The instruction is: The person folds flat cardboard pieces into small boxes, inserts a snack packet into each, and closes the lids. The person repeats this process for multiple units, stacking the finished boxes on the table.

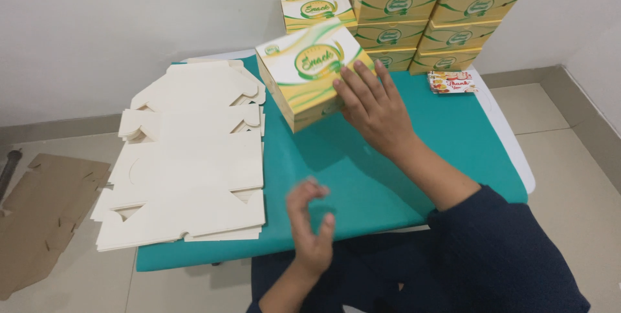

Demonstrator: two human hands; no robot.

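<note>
Right hand (pixel 372 109) lies flat, fingers spread, on the near corner of the folded snack box (pixel 314 74), pressing rather than gripping. Left hand (pixel 310 222) hovers empty, fingers loosely curled, well short of the box, which tilts diagonally beside the flat blanks (pixel 187 158).

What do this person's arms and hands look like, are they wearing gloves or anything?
No gloves: both the left hand and the right hand are bare, with no rings, watch or bracelet visible. The right arm wears a dark navy sleeve, pushed up so the forearm shows. The left forearm is bare as far as the picture shows. The left hand looks blurred.
</note>
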